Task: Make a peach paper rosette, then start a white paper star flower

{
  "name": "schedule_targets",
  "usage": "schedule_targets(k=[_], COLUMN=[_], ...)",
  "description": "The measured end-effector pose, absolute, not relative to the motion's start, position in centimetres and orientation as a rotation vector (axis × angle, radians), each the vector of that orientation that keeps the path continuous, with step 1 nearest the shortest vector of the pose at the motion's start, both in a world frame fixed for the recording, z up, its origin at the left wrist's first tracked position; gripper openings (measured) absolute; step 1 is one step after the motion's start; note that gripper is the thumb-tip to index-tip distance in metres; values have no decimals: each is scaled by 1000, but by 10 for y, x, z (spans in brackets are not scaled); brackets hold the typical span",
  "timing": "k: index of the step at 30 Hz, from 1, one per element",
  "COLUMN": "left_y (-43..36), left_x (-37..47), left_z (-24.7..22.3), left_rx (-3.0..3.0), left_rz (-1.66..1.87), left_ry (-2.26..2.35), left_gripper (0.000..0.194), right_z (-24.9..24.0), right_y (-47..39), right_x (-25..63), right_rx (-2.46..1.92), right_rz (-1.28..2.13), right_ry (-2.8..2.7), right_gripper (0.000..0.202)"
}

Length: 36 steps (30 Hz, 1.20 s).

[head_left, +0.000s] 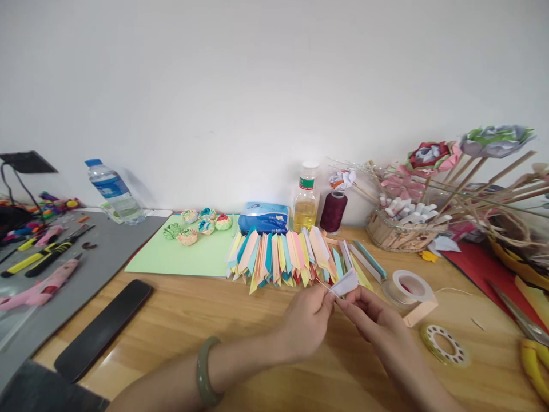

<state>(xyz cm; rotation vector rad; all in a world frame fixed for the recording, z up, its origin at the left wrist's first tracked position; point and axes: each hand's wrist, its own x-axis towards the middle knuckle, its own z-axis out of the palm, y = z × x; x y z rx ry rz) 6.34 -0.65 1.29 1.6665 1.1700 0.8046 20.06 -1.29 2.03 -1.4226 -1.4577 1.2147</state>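
Observation:
My left hand [306, 323], with a green bangle [207, 372] on its wrist, is closed in a pinch at the lower left of a folded white paper piece [345, 282]. A thin stick or needle pokes up by its fingertips. My right hand [375, 317] pinches the same paper from the right, so the fingertips of both hands nearly meet. Just behind them stands a long row of folded coloured paper strips [278, 257]. A spool of white tape or ribbon [407, 288] lies to the right of my right hand.
A black phone [104, 329] lies at left, beside a grey mat [100, 243] with tools. Small paper flowers [187, 236] rest on green paper [171, 260]. A bottle [305, 206], purple thread cone [333, 212] and basket [403, 232] stand behind. Scissors [521, 315] lie far right.

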Motion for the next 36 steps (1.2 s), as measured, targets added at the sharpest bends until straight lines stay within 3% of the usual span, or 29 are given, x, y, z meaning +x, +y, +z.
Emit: schedule_targets(k=[5,16,26,36], left_y=[-11,-6,0,2], left_x=[62,59,57,58], left_z=[23,24,27,25], left_rx=[1581,1431,848,836], left_rz=[817,802,524,489], left_ry=[1105,906,499,452], left_gripper=[25,41,41,47], right_z=[22,23,25,23], right_y=[-13,-11,-12,-9], right_x=[202,207,209,215], right_rx=[-1422,-1361,-1068,-978], right_rz=[1210,1112,1526,1688], right_ry=[-1480,-1470,-1191,-1099], right_gripper=[35,32,25,20])
